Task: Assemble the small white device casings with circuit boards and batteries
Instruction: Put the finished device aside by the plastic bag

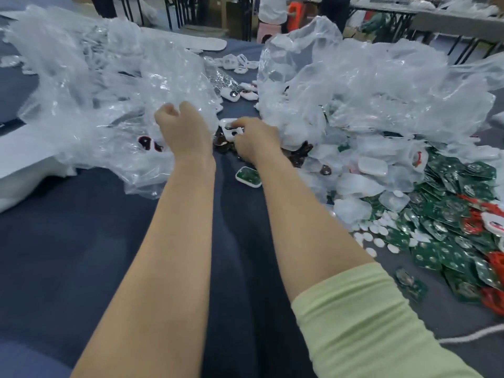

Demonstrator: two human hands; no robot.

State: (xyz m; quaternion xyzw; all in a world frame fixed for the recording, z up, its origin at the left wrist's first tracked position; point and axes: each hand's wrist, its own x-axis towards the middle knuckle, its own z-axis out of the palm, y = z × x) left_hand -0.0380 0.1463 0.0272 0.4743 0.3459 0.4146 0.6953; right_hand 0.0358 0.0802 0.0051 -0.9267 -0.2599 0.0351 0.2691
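A: Location of the casing in work?
B: Found white casing (pixel 230 128) mid-table on dark cloth (pixel 81 241), at the far edge of the coin battery pile (pixel 222 144). Pinched by right hand (pixel 255 140), fingers curled over its right end.

A: Axis and facing?
B: Logged long axis roughly left to right across the view, open face up. Rounded-rectangle outline, white rim, dark round patch inside; cannot tell whether a battery. Right end hidden under the fingers.

A: Left hand?
B: Placed left hand (pixel 182 126) just beside, over the clear bag (pixel 109 77). Fingers clenched into a fist; cannot tell whether anything is held inside.

A: Any other unit?
B: Noted second casing (pixel 248 177) lying flat on the cloth, nearer the camera, just beside the right forearm, apart from both hands. Long axis running upper left to lower right, open side up. Green board seated inside the white rim.

A: Stock?
B: Heaped at right: clear covers (pixel 368 170), green circuit boards (pixel 450 241), red parts (pixel 471 225), white discs (pixel 379 236).
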